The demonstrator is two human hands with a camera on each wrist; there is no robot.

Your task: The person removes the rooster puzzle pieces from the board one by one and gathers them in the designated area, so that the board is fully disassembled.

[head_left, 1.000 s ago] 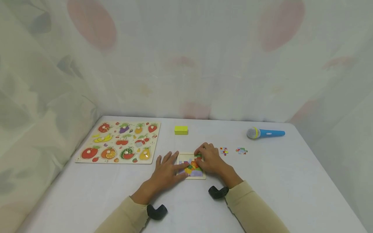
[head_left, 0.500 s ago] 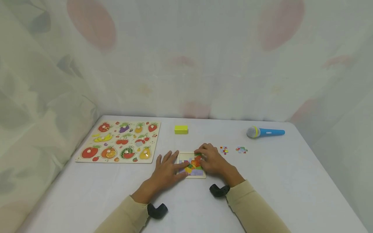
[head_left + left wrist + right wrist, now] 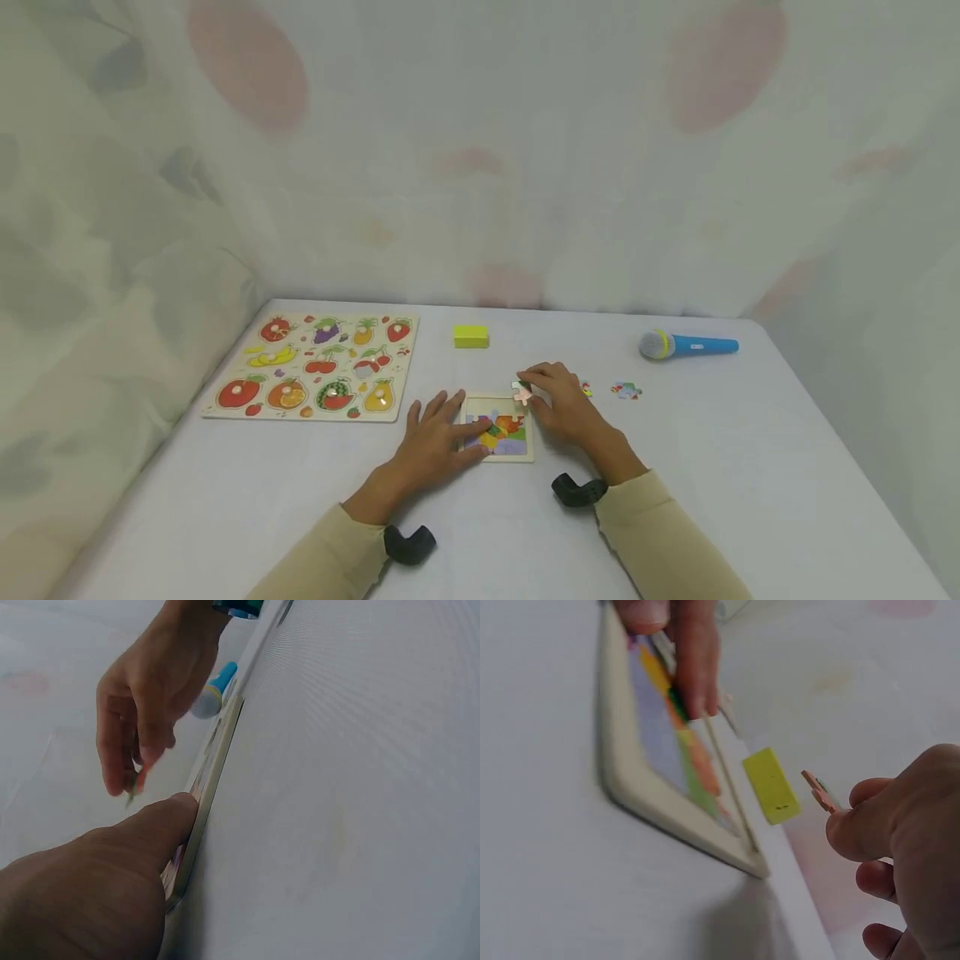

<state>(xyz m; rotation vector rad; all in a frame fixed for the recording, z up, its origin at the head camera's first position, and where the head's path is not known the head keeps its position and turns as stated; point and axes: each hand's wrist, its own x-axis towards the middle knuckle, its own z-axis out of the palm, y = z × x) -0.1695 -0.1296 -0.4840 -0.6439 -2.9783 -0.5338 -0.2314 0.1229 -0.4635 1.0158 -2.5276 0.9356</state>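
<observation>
A small jigsaw puzzle in a pale wooden frame lies on the white table, its lower part filled with colourful pieces and bare wood showing at the top. My left hand rests on it with spread fingers, index finger and thumb on the picture. Just over the frame's upper right corner, my right hand pinches a jigsaw piece between thumb and fingers. In the right wrist view this piece is raised off the frame, seen nearly edge-on. One loose jigsaw piece is partly hidden behind the right hand; another loose piece lies further right.
A fruit peg puzzle board lies on the left of the table. Behind the framed puzzle stands a yellow block. A blue toy microphone lies at the back right. Patterned cloth hangs behind and at the sides.
My right hand has lifted a jigsaw piece from the frame's right side and tilted it up at the upper right corner. My left hand stays on the puzzle.
</observation>
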